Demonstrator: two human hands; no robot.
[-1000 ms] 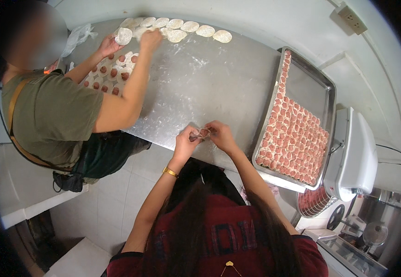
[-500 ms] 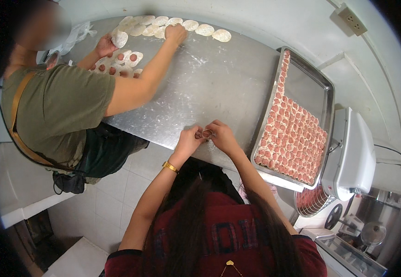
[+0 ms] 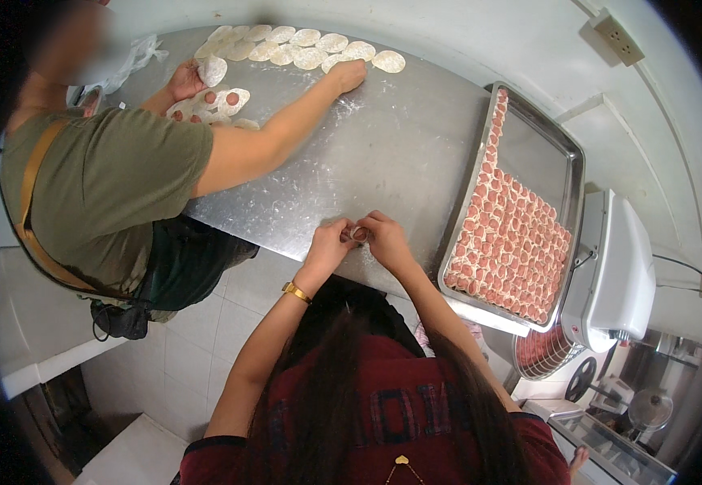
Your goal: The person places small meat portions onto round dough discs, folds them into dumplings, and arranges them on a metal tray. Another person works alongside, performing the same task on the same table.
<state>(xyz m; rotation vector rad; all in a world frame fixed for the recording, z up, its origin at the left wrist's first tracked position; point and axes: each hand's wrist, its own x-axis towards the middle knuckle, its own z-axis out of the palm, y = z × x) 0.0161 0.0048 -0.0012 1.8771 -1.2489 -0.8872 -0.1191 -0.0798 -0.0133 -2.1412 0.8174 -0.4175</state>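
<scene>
A crumpled clear plastic bag (image 3: 129,61) lies at the far left corner of the steel bench (image 3: 399,153), by the co-worker's shoulder. A small red label (image 3: 575,329) sits low on the white machine (image 3: 613,267) right of the bench; no signs or screens show

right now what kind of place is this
Probably a food-prep kitchen, likely for dumplings. A floured steel table carries a row of dough rounds, a tray is packed with pink filled pieces, and both hands, left hand and right hand, pinch one piece.
</scene>
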